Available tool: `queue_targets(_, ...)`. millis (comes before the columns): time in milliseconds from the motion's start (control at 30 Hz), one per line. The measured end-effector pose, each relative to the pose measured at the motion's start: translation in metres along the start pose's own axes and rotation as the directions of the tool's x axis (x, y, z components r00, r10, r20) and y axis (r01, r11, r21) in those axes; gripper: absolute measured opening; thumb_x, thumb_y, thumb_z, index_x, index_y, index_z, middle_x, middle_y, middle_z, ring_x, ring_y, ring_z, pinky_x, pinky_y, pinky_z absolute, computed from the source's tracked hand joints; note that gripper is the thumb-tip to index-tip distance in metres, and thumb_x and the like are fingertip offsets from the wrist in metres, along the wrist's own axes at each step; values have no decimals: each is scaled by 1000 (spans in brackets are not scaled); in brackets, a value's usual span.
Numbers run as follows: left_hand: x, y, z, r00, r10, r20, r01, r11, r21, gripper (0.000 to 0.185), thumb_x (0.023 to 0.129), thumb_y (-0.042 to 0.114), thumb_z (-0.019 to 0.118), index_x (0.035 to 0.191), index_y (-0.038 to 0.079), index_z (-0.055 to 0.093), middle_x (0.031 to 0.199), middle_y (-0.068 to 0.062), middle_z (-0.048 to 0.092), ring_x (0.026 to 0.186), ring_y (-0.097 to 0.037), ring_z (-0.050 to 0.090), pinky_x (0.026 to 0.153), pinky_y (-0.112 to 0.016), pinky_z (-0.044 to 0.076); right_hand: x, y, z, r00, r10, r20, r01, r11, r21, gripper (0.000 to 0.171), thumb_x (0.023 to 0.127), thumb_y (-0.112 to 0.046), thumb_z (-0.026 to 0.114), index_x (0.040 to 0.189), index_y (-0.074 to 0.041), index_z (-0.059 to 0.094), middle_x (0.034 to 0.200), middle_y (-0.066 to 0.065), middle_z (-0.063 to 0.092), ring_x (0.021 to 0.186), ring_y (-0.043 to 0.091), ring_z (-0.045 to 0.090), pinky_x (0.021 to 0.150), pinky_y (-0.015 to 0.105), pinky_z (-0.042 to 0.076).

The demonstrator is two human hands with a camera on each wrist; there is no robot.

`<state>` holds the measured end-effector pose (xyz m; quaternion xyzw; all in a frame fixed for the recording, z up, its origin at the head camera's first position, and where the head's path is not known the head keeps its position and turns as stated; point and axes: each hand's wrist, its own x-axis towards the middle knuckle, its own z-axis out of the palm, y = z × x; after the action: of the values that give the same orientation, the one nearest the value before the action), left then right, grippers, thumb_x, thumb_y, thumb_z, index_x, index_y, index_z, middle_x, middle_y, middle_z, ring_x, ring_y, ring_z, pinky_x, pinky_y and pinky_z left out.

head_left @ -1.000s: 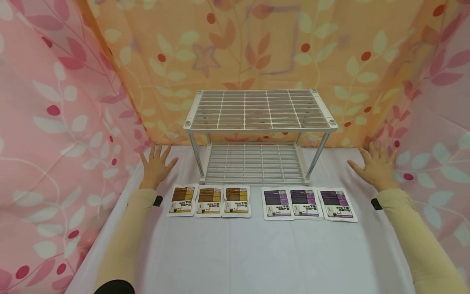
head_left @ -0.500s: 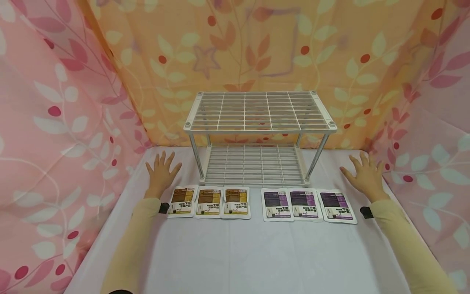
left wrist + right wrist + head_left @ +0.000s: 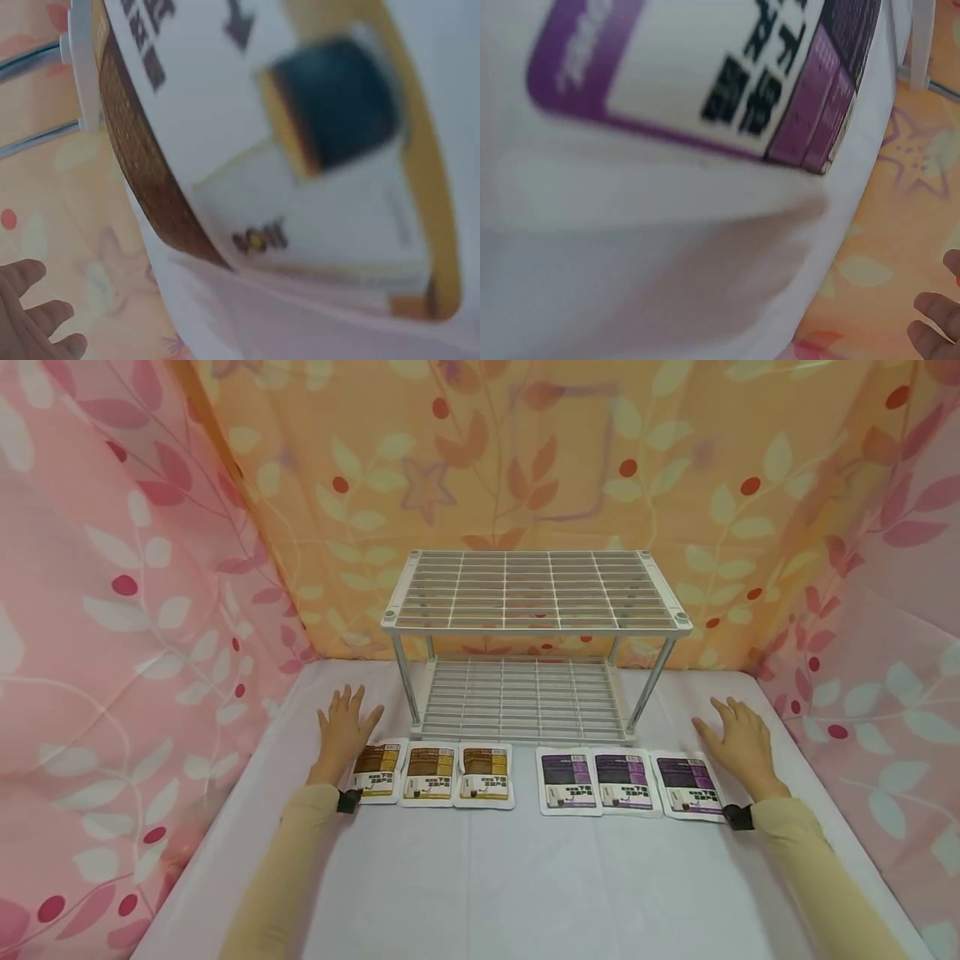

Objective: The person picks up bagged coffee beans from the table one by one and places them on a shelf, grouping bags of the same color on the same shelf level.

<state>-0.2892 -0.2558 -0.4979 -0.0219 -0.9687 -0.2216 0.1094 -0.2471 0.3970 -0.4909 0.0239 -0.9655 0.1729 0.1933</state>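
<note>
L grip (image 3: 345,732) apart nr brown pkts (image 3: 429,772), R grip (image 3: 739,745) also apart nr purple pkts (image 3: 625,781).

Rack legs (image 3: 651,683) look glossy metal, pouches (image 3: 627,779) smooth plastic, the tablecloth (image 3: 480,885) matt fabric.

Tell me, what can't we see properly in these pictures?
Head view: part of the leftmost brown packet's left edge, behind the left hand.
Head view: a corner of the rightmost purple packet, behind the black wrist camera.
Head view: fine print on the middle purple packet, too small.
Right wrist view: most of the right hand, cut off by the picture's right edge.
</note>
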Motion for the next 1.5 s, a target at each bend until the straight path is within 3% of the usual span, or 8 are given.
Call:
queue_targets(300, -16, 18, 10, 999, 22, 25, -21, 999, -25, 69, 95, 50, 40, 145, 4, 27, 149, -26, 21, 137, -45, 14, 104, -70, 6, -19, -16, 8, 1000, 5, -9, -5, 998, 66, 65, 93, -37, 51, 140, 4, 33, 132, 36, 40, 120, 55, 33, 95, 69, 22)
queue_targets(733, -34, 41, 21, 998, 31, 61, -29, 999, -38, 65, 95, 48, 41, 142, 3, 35, 147, -25, 28, 135, -44, 22, 104, -69, 9, -32, -32, 19, 999, 31, -8, -29, 984, 175, 61, 93, -34, 52, 138, 5, 36, 131, 37, 40, 121, 54, 33, 95, 68, 23)
queue_targets(1033, -43, 52, 25, 997, 73, 21, -71, 993, -93, 59, 96, 40, 45, 135, -5, 42, 136, -29, 42, 123, -46, 41, 102, -58, 31, -37, -44, 25, 999, 45, 3, -44, 975, 219, 61, 93, -33, 53, 137, 6, 37, 130, 37, 41, 119, 55, 35, 94, 68, 26)
queue_targets(1267, -50, 60, 25, 997, 48, 55, -41, 992, -121, 59, 96, 40, 45, 135, -4, 42, 136, -27, 43, 123, -45, 41, 101, -58, 33, -42, -60, 24, 995, 93, 37, -99, 969, 225, 59, 94, -33, 50, 134, 8, 40, 131, 34, 43, 120, 53, 36, 92, 67, 26)
queue_targets(1500, -54, 75, 24, 994, 90, 58, -80, 984, -159, 56, 97, 40, 42, 133, -3, 46, 135, -25, 45, 122, -45, 43, 99, -59, 35, -45, -74, 25, 993, 92, 70, -107, 962, 251, 56, 95, -34, 49, 132, 7, 44, 127, 33, 48, 115, 51, 42, 86, 65, 26)
